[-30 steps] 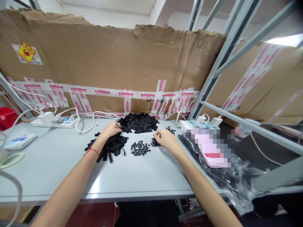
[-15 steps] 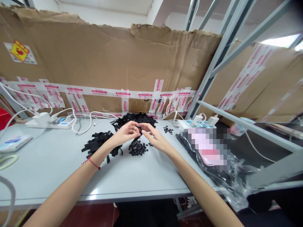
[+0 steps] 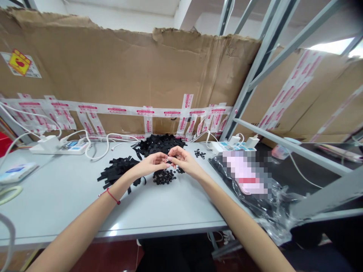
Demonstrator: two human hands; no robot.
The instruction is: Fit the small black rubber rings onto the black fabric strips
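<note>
My left hand (image 3: 155,163) and my right hand (image 3: 181,158) meet fingertip to fingertip over the table. Both are pinched on a small black piece (image 3: 169,161), mostly hidden by the fingers. Just below them lies a heap of small black rings (image 3: 163,176). Behind my hands is a large pile of black strips (image 3: 161,143). A second pile of black strips (image 3: 117,170) lies beside my left forearm, partly covered by it. A few more small black parts (image 3: 200,153) sit to the right of my right hand.
Power strips (image 3: 59,148) (image 3: 218,147) with white cables line the back of the grey table (image 3: 70,196), before a taped cardboard wall (image 3: 127,68). At right are a pink blurred item (image 3: 244,175) on a black plastic bag (image 3: 261,202) and a metal frame (image 3: 249,90). A white packet (image 3: 17,172) lies left.
My hands have come closer together at the fingertips. The black strip that hung below them now barely shows. The view has shifted slightly.
</note>
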